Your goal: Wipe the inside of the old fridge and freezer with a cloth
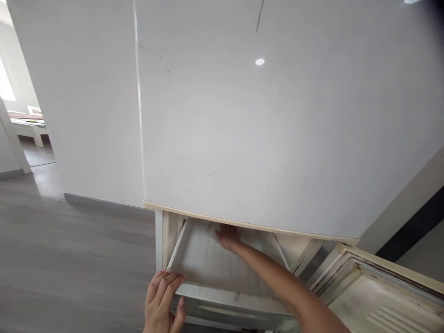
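A white refrigerator fills the view, its upper door shut. Below it the lower compartment stands open with a white drawer pulled out. My left hand grips the drawer's front left corner, fingers curled over its rim. My right hand reaches deep into the drawer, fingers partly hidden under the upper door's edge, resting on the ribbed drawer floor. Whether it holds anything I cannot make out.
The open lower fridge door swings out at the lower right, its inner lining stained. A white wall stands left of the fridge. Grey wood-look floor spreads to the left. A doorway at far left shows a low bench.
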`<action>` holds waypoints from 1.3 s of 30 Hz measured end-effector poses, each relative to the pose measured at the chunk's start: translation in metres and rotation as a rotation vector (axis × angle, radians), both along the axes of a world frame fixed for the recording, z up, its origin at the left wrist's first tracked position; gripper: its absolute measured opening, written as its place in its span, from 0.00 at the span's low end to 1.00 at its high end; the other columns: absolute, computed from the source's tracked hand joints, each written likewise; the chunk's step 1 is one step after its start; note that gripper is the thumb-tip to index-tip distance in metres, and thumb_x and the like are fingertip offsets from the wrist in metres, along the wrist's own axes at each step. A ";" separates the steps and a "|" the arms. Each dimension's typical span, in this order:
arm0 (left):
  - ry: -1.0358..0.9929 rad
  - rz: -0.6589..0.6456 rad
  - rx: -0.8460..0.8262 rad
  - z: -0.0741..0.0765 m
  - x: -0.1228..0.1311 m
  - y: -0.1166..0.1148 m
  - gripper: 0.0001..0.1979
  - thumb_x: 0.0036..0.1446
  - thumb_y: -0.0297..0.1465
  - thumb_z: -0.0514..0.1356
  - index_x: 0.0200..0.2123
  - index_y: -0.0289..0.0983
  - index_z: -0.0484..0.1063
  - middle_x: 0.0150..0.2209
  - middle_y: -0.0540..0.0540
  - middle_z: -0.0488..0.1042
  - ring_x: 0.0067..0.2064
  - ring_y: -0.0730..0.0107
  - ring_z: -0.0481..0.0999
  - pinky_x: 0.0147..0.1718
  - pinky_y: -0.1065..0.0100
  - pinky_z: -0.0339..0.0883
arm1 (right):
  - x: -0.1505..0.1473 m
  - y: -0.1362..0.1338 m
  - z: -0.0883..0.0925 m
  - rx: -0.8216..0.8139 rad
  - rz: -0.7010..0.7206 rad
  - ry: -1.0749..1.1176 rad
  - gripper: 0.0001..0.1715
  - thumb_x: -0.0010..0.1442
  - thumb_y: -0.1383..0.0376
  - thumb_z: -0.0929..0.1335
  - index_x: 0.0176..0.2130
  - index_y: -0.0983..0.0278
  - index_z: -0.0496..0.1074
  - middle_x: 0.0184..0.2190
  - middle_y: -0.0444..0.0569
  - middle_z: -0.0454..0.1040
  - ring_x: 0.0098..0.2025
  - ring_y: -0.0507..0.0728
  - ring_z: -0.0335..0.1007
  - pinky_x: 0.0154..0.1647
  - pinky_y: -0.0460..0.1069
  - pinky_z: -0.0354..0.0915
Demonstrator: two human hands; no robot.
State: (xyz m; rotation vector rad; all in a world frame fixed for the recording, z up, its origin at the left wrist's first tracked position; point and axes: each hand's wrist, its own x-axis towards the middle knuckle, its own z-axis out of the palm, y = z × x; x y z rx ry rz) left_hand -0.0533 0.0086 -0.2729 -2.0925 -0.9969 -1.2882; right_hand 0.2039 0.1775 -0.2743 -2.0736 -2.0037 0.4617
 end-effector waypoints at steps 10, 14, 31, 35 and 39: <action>0.034 0.021 -0.011 0.000 -0.004 -0.002 0.19 0.49 0.27 0.54 0.46 0.36 0.70 0.38 0.45 0.78 0.47 0.62 0.72 0.52 0.59 0.62 | -0.090 -0.008 0.002 -0.098 0.452 -0.110 0.45 0.63 0.47 0.49 0.68 0.71 0.34 0.70 0.51 0.27 0.70 0.63 0.17 0.69 0.59 0.27; 0.056 0.005 0.016 0.002 -0.004 -0.002 0.19 0.48 0.26 0.55 0.45 0.33 0.71 0.38 0.43 0.77 0.48 0.61 0.70 0.52 0.59 0.61 | -0.046 -0.022 0.007 -0.104 0.491 -0.115 0.46 0.62 0.43 0.47 0.68 0.67 0.34 0.70 0.48 0.26 0.70 0.61 0.18 0.69 0.57 0.27; 0.087 -0.036 0.031 -0.001 -0.007 0.003 0.20 0.47 0.26 0.56 0.45 0.31 0.71 0.38 0.41 0.77 0.49 0.57 0.68 0.52 0.57 0.60 | 0.072 -0.044 -0.001 -0.213 0.160 -0.232 0.45 0.63 0.45 0.46 0.68 0.67 0.32 0.70 0.47 0.27 0.70 0.61 0.21 0.68 0.56 0.30; 0.048 -0.037 0.030 -0.003 -0.005 0.003 0.20 0.47 0.26 0.56 0.45 0.31 0.71 0.38 0.40 0.76 0.48 0.58 0.68 0.52 0.56 0.60 | 0.057 -0.047 -0.004 -0.197 0.087 -0.254 0.43 0.64 0.47 0.47 0.68 0.69 0.32 0.70 0.51 0.27 0.70 0.63 0.22 0.68 0.57 0.30; 0.023 -0.023 0.066 0.000 -0.001 0.003 0.17 0.48 0.28 0.56 0.43 0.31 0.72 0.36 0.40 0.76 0.47 0.58 0.69 0.50 0.57 0.60 | 0.026 -0.048 -0.003 -0.229 0.167 -0.222 0.45 0.63 0.45 0.47 0.68 0.69 0.29 0.69 0.51 0.23 0.70 0.64 0.16 0.68 0.58 0.27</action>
